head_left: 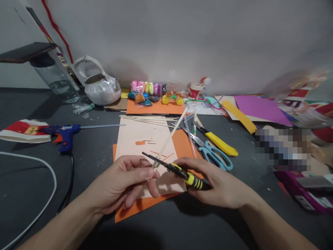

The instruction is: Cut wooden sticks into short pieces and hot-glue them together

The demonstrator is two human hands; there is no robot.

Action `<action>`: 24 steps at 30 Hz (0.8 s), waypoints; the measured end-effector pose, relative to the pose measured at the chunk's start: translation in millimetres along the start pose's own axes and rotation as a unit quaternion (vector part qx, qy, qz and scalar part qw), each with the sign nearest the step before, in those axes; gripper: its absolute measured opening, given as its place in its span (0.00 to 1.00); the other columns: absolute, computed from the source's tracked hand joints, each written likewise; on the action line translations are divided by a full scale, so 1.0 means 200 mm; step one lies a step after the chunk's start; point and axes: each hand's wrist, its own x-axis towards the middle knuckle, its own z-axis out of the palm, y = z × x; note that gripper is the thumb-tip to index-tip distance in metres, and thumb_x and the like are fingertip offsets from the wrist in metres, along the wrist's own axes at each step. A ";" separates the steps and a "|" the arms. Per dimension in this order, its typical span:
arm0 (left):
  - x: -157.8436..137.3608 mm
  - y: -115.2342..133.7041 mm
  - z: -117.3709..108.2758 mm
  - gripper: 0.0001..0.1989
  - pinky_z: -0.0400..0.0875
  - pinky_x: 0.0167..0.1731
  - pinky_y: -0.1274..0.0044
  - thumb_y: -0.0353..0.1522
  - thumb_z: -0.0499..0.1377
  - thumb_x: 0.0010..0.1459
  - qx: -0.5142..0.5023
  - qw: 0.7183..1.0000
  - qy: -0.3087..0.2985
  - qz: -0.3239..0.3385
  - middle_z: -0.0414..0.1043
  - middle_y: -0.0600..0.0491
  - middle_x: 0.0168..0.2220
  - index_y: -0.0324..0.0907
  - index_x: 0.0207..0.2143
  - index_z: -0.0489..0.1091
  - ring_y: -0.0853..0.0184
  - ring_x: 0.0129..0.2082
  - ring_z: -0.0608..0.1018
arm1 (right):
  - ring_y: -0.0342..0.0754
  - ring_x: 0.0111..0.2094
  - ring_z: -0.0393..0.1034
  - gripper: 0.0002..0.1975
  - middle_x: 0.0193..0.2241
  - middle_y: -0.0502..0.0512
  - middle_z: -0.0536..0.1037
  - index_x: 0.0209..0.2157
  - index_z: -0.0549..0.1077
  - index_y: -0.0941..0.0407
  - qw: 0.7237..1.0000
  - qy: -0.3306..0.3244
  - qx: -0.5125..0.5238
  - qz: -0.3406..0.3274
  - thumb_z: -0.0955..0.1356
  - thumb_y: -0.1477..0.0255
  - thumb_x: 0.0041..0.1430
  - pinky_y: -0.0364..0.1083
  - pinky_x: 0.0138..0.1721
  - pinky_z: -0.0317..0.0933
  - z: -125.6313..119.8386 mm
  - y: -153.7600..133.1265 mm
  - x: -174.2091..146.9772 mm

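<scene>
Between thumb and fingers, my left hand point(136, 178) pinches the lower end of a thin pale wooden stick point(171, 133), which slants up and to the right. My right hand point(218, 180) grips black-bladed scissors with yellow-and-black handles point(194, 180). Their blades cross the stick just above my left fingertips; whether they have cut into it I cannot tell. Below the hands lies a cream paper sheet point(135, 139) over orange paper point(127, 211). On the cream sheet are an orange scrap point(139, 142) and thin orange strips. Several similar sticks point(145, 118) lie across its far edge.
Blue-handled scissors point(215, 156) and a yellow utility knife point(221, 144) lie on the right. A blue glue gun point(66, 137) rests at left, near a white cable point(52, 173). Behind stand a kettle point(102, 92), a bottle point(58, 83) and colourful clay packets point(145, 92).
</scene>
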 end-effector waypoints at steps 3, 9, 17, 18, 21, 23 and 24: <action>0.00 0.00 0.00 0.08 0.46 0.12 0.87 0.33 0.67 0.56 -0.003 1.000 -0.010 -0.005 0.81 0.47 0.24 0.35 0.31 0.78 0.84 0.08 0.65 | 0.52 0.46 0.76 0.27 0.48 0.56 0.80 0.53 0.71 0.54 1.000 -0.019 0.023 -0.001 0.68 0.79 0.49 0.45 0.45 0.70 0.00 0.01 0.00; 0.00 0.00 0.00 0.07 0.43 0.11 0.88 0.32 0.66 0.57 -0.020 0.999 -0.025 -0.002 0.81 0.47 0.24 0.36 0.31 0.79 0.84 0.08 0.66 | 0.49 0.46 0.76 0.29 0.48 0.55 0.79 0.56 0.69 0.54 0.999 -0.029 0.041 -0.016 0.67 0.80 0.50 0.42 0.45 0.69 0.00 0.01 0.00; 0.00 0.00 0.00 0.06 0.42 0.09 0.90 0.31 0.66 0.57 -0.025 0.999 -0.028 -0.008 0.81 0.47 0.23 0.35 0.31 0.79 0.85 0.07 0.64 | 0.53 0.48 0.75 0.28 0.49 0.56 0.79 0.55 0.70 0.53 1.000 -0.016 0.026 0.004 0.69 0.77 0.51 0.46 0.48 0.70 0.00 0.02 0.00; 0.00 0.00 0.00 0.06 0.42 0.09 0.90 0.31 0.65 0.57 -0.026 0.999 -0.031 -0.008 0.81 0.47 0.23 0.35 0.31 0.80 0.84 0.07 0.63 | 0.53 0.48 0.75 0.28 0.50 0.56 0.79 0.55 0.70 0.53 0.999 -0.016 0.028 0.006 0.69 0.77 0.51 0.47 0.48 0.70 0.00 0.02 0.00; 0.01 0.00 0.00 0.07 0.42 0.09 0.89 0.32 0.65 0.57 -0.027 0.999 -0.037 -0.011 0.81 0.47 0.23 0.36 0.31 0.79 0.84 0.07 0.63 | 0.54 0.47 0.76 0.27 0.49 0.56 0.79 0.54 0.71 0.54 0.999 -0.012 0.031 0.015 0.69 0.76 0.50 0.47 0.47 0.70 0.00 0.01 0.00; 0.01 0.00 0.00 0.07 0.42 0.09 0.89 0.32 0.66 0.57 -0.028 0.999 -0.041 -0.015 0.81 0.48 0.23 0.36 0.31 0.79 0.84 0.07 0.63 | 0.53 0.46 0.76 0.26 0.48 0.56 0.80 0.53 0.72 0.54 0.999 -0.009 0.035 0.017 0.69 0.76 0.50 0.46 0.46 0.71 0.01 0.01 0.00; 0.01 0.00 0.00 0.07 0.42 0.09 0.89 0.32 0.66 0.57 -0.030 0.999 -0.042 -0.016 0.80 0.48 0.23 0.36 0.31 0.79 0.84 0.07 0.64 | 0.52 0.45 0.77 0.26 0.47 0.56 0.80 0.53 0.72 0.54 0.999 -0.009 0.038 0.015 0.68 0.77 0.50 0.45 0.45 0.71 0.01 0.01 0.00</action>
